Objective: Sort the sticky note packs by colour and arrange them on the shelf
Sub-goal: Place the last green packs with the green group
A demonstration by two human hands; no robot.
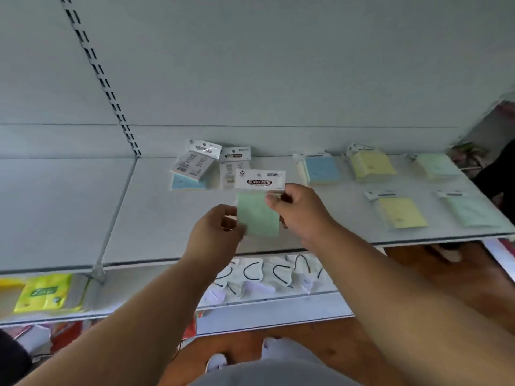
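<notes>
A: Five packs already laid out at the right of the white metal shelf [156, 218]: one pale blue pack [322, 169], yellow packs at back [372, 165] and front [401, 213], mint-green packs at back [436, 166] and front [471, 211]. Columns by colour.

B: And the one in hand?

A: Mint-green sticky note pack with white header card [259, 210], held above the shelf's middle, clear of it. Left hand [216, 232] pinches its lower left edge; right hand [299, 211] grips the right side near the header.

B: What remains?

A: Unsorted heap at centre-back [211, 167], three packs, possibly more; blur hides the count. One blue shows underneath. My judgement: roughly halfway, green column next.
</notes>
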